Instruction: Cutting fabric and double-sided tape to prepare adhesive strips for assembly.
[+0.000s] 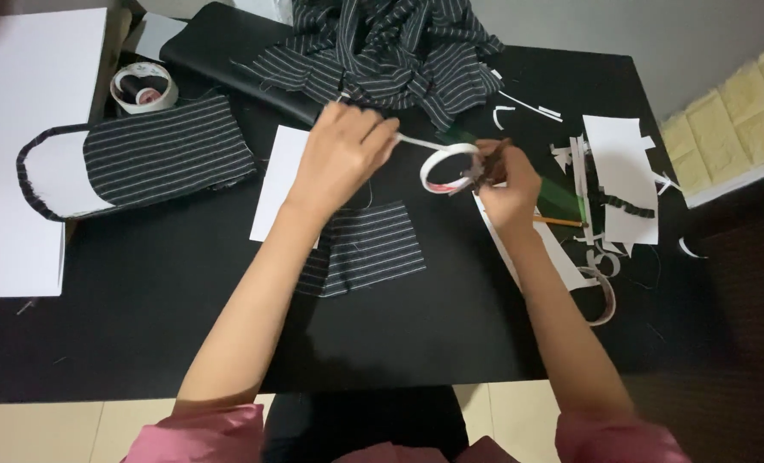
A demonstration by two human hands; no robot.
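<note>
Though taut, tape roll (pixel 449 167) between grips.

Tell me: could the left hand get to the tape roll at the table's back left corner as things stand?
Probably yes, once it lets go. The left hand is pinching the tape strip pulled from the roll in the right hand. The tape roll lies uncovered, with only flat striped fabric between.

A smooth white tape roll (pixel 447 168) is being held over a matt black table (pixel 451 326). Striped woven cloth (pixel 373 244) and matt white paper (pixel 276 182) are being shown lying flat.
</note>
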